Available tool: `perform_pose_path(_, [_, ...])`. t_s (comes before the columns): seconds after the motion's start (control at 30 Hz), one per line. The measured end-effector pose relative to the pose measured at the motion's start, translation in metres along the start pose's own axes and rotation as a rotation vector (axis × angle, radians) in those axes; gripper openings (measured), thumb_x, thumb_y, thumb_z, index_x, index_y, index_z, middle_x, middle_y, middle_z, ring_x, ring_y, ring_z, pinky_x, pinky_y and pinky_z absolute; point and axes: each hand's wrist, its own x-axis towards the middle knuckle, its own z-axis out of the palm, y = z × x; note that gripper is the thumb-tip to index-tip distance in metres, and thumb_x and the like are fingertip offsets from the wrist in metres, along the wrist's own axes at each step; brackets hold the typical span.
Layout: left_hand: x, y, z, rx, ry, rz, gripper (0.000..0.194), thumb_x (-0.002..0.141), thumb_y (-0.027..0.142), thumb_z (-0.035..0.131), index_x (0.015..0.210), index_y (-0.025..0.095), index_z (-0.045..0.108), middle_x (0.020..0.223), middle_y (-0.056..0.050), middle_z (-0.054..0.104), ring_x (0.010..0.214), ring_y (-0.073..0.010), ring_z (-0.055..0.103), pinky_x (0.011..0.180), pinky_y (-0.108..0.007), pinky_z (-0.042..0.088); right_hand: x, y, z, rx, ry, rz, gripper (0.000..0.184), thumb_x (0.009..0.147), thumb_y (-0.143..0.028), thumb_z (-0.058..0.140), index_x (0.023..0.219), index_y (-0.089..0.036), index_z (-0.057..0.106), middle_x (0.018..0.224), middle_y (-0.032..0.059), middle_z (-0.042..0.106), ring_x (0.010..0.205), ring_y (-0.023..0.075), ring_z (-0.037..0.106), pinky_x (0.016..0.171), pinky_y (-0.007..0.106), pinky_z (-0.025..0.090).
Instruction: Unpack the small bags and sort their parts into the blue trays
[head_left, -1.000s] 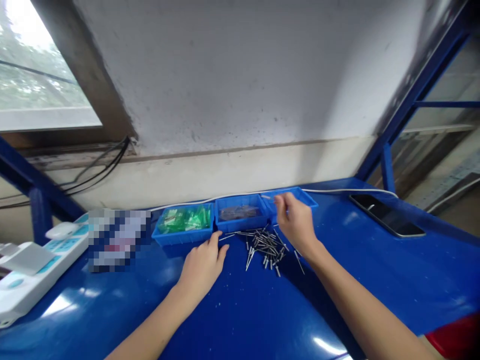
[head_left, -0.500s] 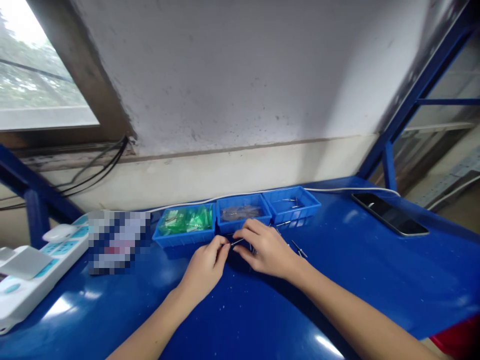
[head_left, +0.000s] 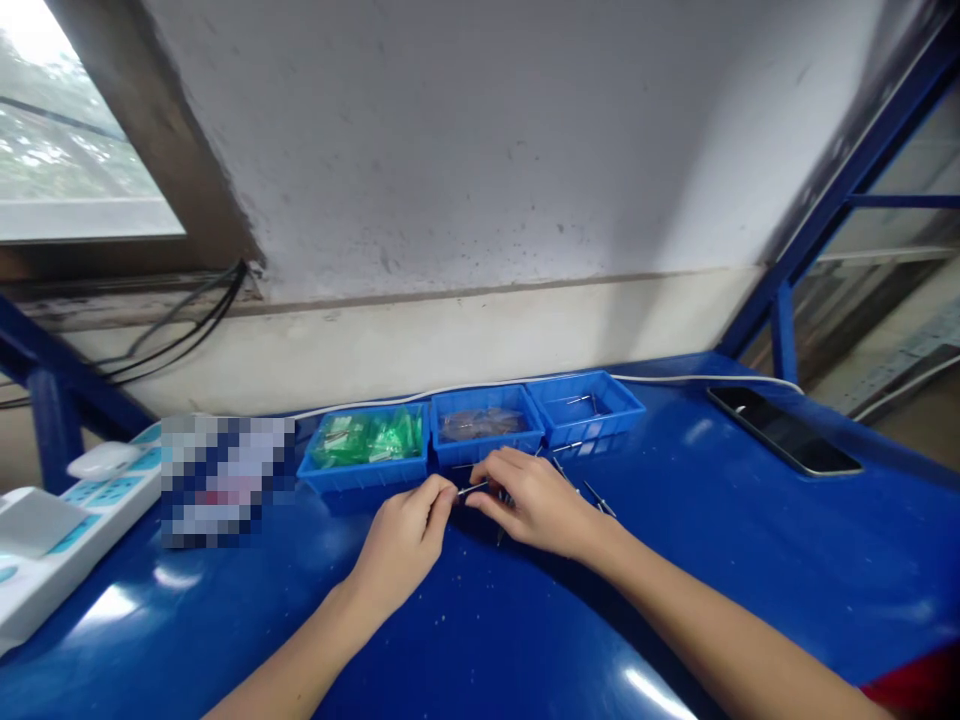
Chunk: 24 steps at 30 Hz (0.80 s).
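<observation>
My left hand [head_left: 411, 528] pinches one end of a thin metal blind rivet [head_left: 472, 489] between thumb and fingertips. From the right, my right hand [head_left: 529, 497] curls its fingers and thumb around the rivet's other end, which they partly hide. Several more rivets [head_left: 600, 498] lie loose on the blue table [head_left: 480, 620], beside and partly beneath my right hand. Just behind the hands stands a blue bin [head_left: 489, 455] of brownish clear-looking pieces. To its right another blue bin [head_left: 592, 432] holds a few thin metal pieces.
A third blue bin [head_left: 364, 472] with green packets stands on the left. Farther left are a blurred-out item [head_left: 232, 480] and a white power strip [head_left: 90, 540]. A black phone [head_left: 784, 430] lies at the right. A white cable [head_left: 420, 397] runs behind the bins.
My hands stay nearly in place, and more of the rivet shows between them. The view has shifted slightly.
</observation>
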Motion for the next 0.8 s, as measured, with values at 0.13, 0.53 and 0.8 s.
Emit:
perform_pose_path(0.13, [-0.002, 0.005, -0.003, 0.011, -0.036, -0.012, 0.029, 0.095, 0.034, 0.028, 0.084, 0.022, 0.052, 0.072, 0.002, 0.062, 0.064, -0.0144, 0.059, 0.062, -0.024, 0.039, 0.0, 0.004, -0.008, 0.024, -0.039, -0.014, 0.019, 0.091, -0.028, 0.046, 0.084, -0.017, 0.059, 0.075, 0.004, 0.062, 0.069, 0.0127, 0.054, 0.061, 0.024, 0.037])
perform_pose_path(0.53, [-0.005, 0.036, 0.025, 0.354, -0.083, 0.126, 0.017, 0.088, 0.038, 0.045, 0.089, 0.024, 0.054, 0.092, -0.001, 0.058, 0.077, -0.0192, 0.061, 0.061, -0.029, 0.042, -0.01, 0.074, -0.056, -0.385, 0.659, 0.509, 0.025, 0.084, -0.035, 0.051, 0.097, -0.015, 0.059, 0.086, 0.0095, 0.06, 0.075, 0.0202, 0.055, 0.067, 0.031, 0.043])
perform_pose_path(0.8, [-0.014, 0.03, 0.021, 0.405, 0.008, 0.118, 0.017, 0.09, 0.022, 0.037, 0.081, 0.02, 0.052, 0.083, -0.004, 0.058, 0.077, -0.02, 0.058, 0.067, -0.031, 0.042, 0.001, 0.014, -0.019, -0.01, 0.161, 0.125, 0.017, 0.089, -0.028, 0.047, 0.093, -0.018, 0.06, 0.078, 0.0041, 0.061, 0.072, 0.0152, 0.056, 0.068, 0.026, 0.042])
